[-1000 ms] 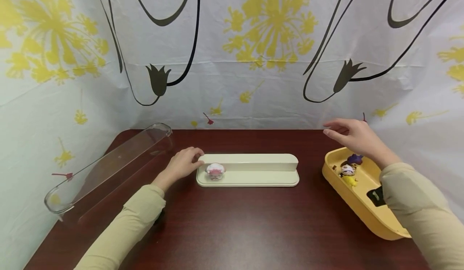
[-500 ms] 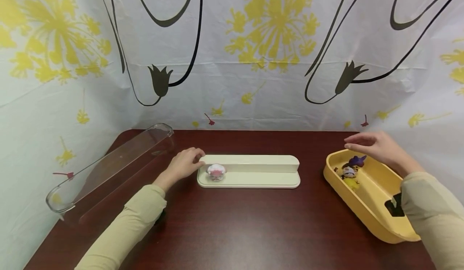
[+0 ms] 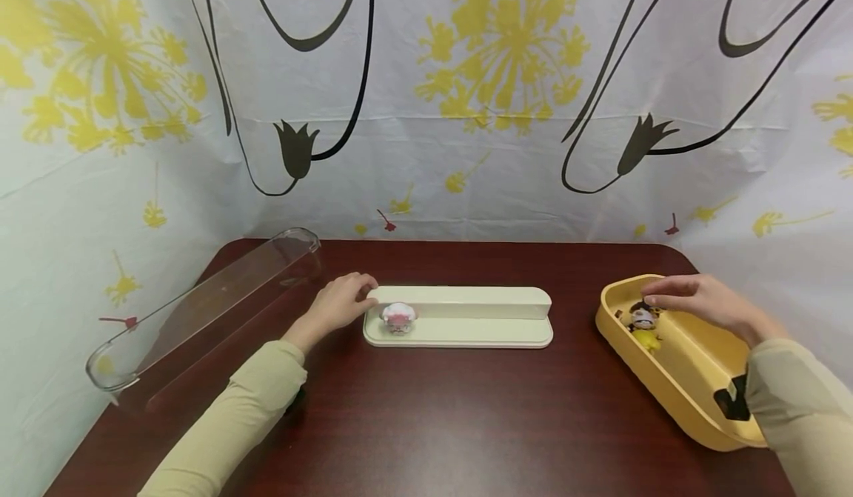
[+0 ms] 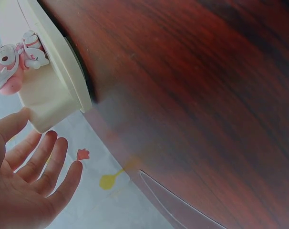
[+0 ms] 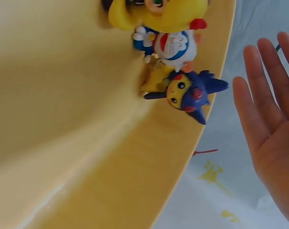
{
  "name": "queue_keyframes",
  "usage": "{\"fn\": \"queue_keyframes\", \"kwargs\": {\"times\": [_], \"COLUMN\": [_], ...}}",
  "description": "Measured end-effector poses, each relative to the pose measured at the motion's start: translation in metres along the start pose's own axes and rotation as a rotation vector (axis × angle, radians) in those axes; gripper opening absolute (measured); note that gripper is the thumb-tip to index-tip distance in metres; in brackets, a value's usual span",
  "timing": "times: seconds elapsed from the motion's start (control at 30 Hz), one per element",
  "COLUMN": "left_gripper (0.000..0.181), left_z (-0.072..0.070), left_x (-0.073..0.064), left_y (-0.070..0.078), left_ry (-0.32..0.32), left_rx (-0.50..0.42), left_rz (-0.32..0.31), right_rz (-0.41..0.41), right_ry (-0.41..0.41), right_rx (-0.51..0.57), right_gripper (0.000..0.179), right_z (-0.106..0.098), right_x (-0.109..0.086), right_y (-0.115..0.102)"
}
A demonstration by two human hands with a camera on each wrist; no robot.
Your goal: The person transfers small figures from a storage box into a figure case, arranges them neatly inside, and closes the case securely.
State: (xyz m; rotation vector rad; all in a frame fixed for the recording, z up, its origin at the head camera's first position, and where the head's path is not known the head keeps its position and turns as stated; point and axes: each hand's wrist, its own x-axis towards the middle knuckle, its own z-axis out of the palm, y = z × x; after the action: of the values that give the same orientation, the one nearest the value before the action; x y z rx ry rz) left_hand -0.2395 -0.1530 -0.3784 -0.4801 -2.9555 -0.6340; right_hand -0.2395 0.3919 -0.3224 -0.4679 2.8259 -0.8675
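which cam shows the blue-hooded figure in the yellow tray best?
Right wrist: the blue-hooded figure is close and unobstructed, lying against the yellow tray wall. In the head view the right hand covers it; the left wrist view misses it.

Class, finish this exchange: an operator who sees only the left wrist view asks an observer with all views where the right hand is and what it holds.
Operator: I see only the left hand by the stand. Where is the right hand?
Observer: The right hand is over the far end of a yellow tray on the right of the table.
Operator: Does it have a grip on anything?
Observer: No. The right wrist view shows its fingers straight and apart from the figures in the tray.
Operator: What do the figures look like?
Observer: They are small and clustered together; one wears a blue hood.
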Motion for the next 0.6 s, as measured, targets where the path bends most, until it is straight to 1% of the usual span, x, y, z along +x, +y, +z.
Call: {"fn": "queue_keyframes", "kwargs": {"times": [0.1,0.17,0.33,0.4,0.5,0.6], "left_gripper": [0.024,0.024,0.025,0.025,0.025,0.024], "left_z": [0.001,0.001,0.0,0.0,0.0,0.0], "left_x": [-0.001,-0.001,-0.001,-0.001,0.0,0.0], "left_y": [0.0,0.0,0.0,0.0,0.0,0.0], "left_ry": [0.001,0.004,0.003,0.002,0.002,0.003], "left_rx": [-0.002,-0.003,-0.006,-0.005,-0.004,-0.003], "left_rz": [-0.003,-0.003,-0.007,-0.009,-0.01,-0.009], "right_rz": [0.016,0.027,-0.014,-0.034,-0.033,-0.063], "right_ry": [-0.053,-0.095,-0.202,-0.233,-0.25,-0.258], "right_rx": [0.012,0.041,0.144,0.178,0.203,0.218], "right_gripper": [0.033,0.034,0.033,0.033,0.033,0.033], "right_z": [0.003,0.004,0.006,0.007,0.01,0.013], "right_x": [-0.002,-0.003,-0.006,-0.007,-0.008,-0.009], "right_y": [0.004,0.007,0.014,0.015,0.017,0.018]}}
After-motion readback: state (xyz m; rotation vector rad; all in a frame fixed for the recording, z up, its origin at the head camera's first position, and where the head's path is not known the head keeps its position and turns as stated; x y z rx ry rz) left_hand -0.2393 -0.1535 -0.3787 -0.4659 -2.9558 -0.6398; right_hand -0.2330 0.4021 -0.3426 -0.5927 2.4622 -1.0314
